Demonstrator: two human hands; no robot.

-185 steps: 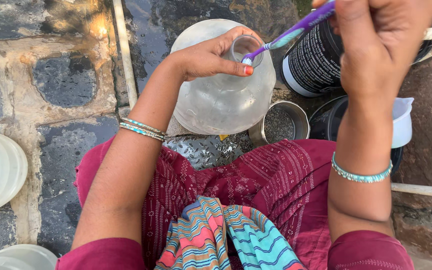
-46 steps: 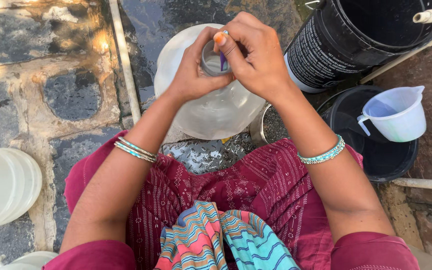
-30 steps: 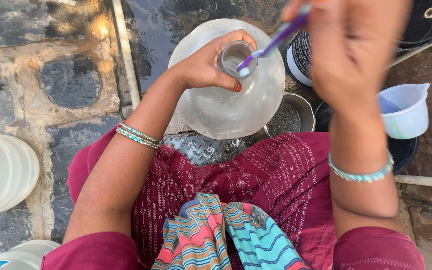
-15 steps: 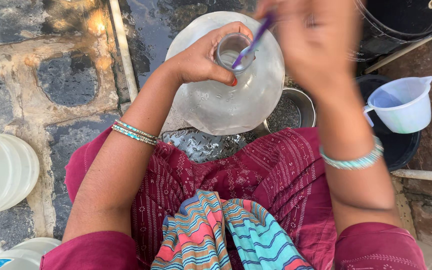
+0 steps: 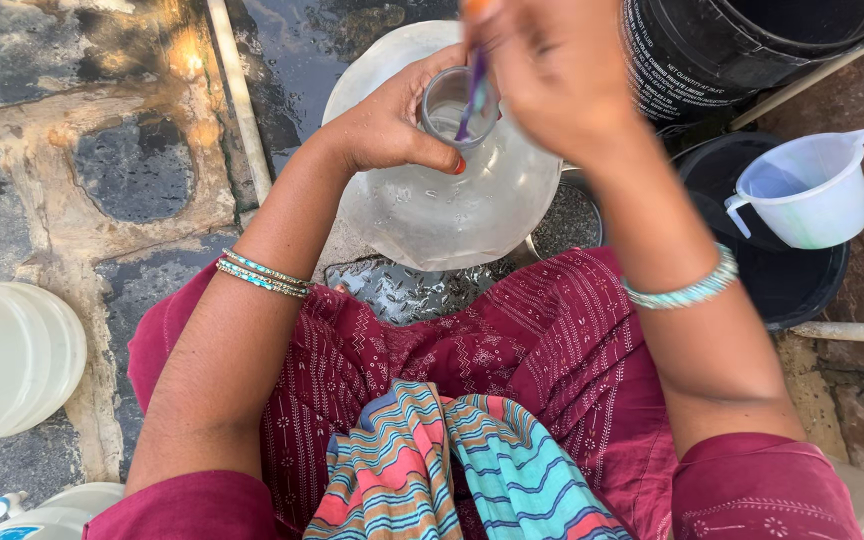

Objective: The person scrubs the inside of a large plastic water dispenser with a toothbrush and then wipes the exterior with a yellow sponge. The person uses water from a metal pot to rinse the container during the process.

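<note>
Down on the far left of the big clear water jug (image 5: 442,200), well apart from it, lies a white round container (image 5: 7,360) on the stone floor (image 5: 102,130). Below that one, at the bottom edge, sits another pale container (image 5: 62,510) with a small white cap. A thin pale pipe (image 5: 237,95) runs along the wet floor just left of the jug. The left hand (image 5: 392,125) is curled around the jug's neck, with the thumb and fingers wrapped on it, holding it firm. Its wrist wears thin shiny bangles (image 5: 262,275). The jug stands in front of the person's knees, above the dark red dress (image 5: 472,360), and a striped scarf (image 5: 452,470) hangs below that. A purple brush handle (image 5: 474,90) goes down into the jug's open mouth. The right hand (image 5: 552,70) is just above the jug's mouth and looks blurry; its fingers are closed on the top of the brush handle, pinching it. A blue bead bracelet (image 5: 682,292) is on that wrist. Behind the jug, on its right, peeks a small metal bowl (image 5: 567,215). Further right stands a big black bucket (image 5: 752,45). Below it a white plastic jug with a handle (image 5: 807,190) rests on a black tub (image 5: 802,280), well to the right of the water jug.
</note>
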